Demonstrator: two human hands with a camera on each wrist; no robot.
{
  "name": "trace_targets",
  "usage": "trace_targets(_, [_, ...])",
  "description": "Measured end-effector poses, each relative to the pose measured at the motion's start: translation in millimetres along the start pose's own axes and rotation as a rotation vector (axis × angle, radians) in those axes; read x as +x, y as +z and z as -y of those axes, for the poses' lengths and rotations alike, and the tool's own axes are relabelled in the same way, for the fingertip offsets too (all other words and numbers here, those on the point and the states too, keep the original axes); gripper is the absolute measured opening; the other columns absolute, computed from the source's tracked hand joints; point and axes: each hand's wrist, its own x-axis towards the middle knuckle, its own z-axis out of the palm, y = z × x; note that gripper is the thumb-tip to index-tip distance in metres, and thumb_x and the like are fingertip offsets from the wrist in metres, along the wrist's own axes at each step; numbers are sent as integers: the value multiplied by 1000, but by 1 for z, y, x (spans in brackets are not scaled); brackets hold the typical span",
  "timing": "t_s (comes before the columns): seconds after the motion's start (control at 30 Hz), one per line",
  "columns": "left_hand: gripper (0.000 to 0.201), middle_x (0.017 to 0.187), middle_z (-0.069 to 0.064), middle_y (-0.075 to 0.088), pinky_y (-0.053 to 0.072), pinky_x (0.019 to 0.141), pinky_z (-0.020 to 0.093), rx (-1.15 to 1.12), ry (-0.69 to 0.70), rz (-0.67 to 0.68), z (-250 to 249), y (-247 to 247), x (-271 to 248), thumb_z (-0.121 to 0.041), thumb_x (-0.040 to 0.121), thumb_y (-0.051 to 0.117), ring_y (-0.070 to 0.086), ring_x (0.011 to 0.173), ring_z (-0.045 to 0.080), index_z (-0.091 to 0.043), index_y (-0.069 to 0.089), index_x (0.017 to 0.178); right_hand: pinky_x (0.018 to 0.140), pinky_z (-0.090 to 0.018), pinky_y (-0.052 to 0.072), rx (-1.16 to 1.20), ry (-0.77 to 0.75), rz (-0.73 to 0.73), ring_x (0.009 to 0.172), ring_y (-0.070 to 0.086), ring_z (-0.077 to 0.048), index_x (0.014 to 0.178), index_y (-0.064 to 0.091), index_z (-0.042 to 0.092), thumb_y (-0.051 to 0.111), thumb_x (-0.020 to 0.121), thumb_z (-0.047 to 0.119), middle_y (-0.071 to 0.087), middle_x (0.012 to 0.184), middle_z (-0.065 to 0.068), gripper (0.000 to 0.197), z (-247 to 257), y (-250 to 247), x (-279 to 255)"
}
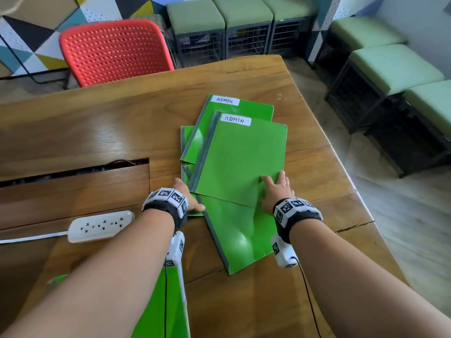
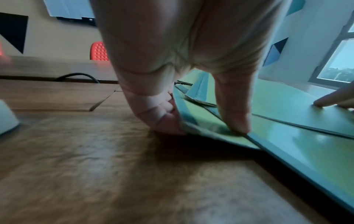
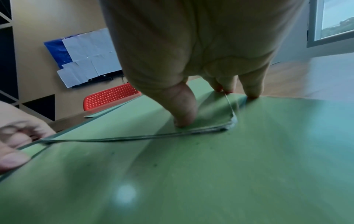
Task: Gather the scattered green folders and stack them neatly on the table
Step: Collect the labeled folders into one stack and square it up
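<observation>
Several green folders lie in a loose, fanned pile on the wooden table (image 1: 97,132). The top folder (image 1: 241,154) carries a white ADMIN label; a second labelled folder (image 1: 256,109) sticks out behind it, and a lower folder (image 1: 241,235) juts toward me. My left hand (image 1: 189,200) pinches the pile's left edge (image 2: 206,128), thumb (image 2: 235,118) on top and fingers (image 2: 164,118) curled underneath. My right hand (image 1: 275,185) presses straight fingers on the top folder's near right corner (image 3: 216,121). Another green folder (image 1: 156,311) lies under my left forearm.
A white power strip (image 1: 100,226) with its cord lies left of my left wrist. A cable slot (image 1: 73,170) cuts the tabletop at the left. A red chair (image 1: 114,52) stands behind the table, green stools (image 1: 244,25) beyond. The table's right edge (image 1: 341,152) runs close to the pile.
</observation>
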Motion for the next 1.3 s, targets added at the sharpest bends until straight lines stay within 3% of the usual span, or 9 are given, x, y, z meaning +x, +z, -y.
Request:
trace_targets(0.2, [69,113,10,66,59,77,36,-28,44,172,25,15,-29,-52,72,73,69,88,25,-6,47,116,112,-55,32,-33,-18,27,144,17,-36,130,43,19,68,78,10,8,157,-19,59,-9,5,-35])
trace_targets(0.33, [39,80,4,63,45,54,25,18,40,229,34,4,-56,-46,92,54,50,56,16,-8,61,90,105,-45,43,-61,-33,-13,129,39,-30,126,48,17,72,79,21,30,143,-13,53,-15,11,-52])
trace_targets(0.43, [47,97,12,71,54,81,32,106,62,-46,35,-13,-46,-47,91,52,66,78,26,-2,66,96,100,-45,47,-10,67,-62,124,42,-31,136,39,18,73,79,31,31,138,-14,68,-14,7,-53])
trace_targets(0.57, [38,116,21,66,53,86,41,19,112,-261,30,-26,-27,-30,88,58,61,83,31,4,66,102,102,-46,39,38,208,-94,126,37,-34,137,36,12,72,78,46,36,135,-17,77,-10,2,-46])
trace_targets(0.67, [51,135,16,54,48,98,41,-50,129,-232,24,-24,-19,-24,90,59,56,118,34,-3,47,136,101,-47,39,36,225,-103,127,37,-33,141,30,13,73,75,52,36,135,-17,87,-8,3,-38])
trace_targets(0.83, [63,146,16,43,40,104,43,-124,82,-196,15,-18,-2,-29,94,54,46,131,34,-3,29,146,101,-47,38,4,277,-124,124,39,-34,134,35,15,74,72,55,40,132,-16,84,-4,7,-27])
trace_targets(1.03, [51,141,21,46,42,97,39,-263,74,-173,17,-27,7,-23,97,50,50,124,36,4,40,138,100,-46,38,120,347,-161,120,42,-31,124,44,9,70,78,33,46,128,-13,58,-8,-1,-10])
trace_targets(1.2, [76,142,16,42,58,79,44,-588,78,-30,31,-23,-16,5,90,54,62,91,30,-31,22,149,91,-41,50,429,348,-152,112,55,-32,129,40,4,56,88,5,53,127,-17,44,-6,-18,-6])
trace_targets(1.3, [52,133,24,54,61,73,44,-678,81,52,31,-11,-37,2,93,47,66,105,38,-9,34,142,81,-36,49,486,318,-189,108,58,-33,132,38,6,49,90,-1,56,124,-18,44,-5,-26,-16])
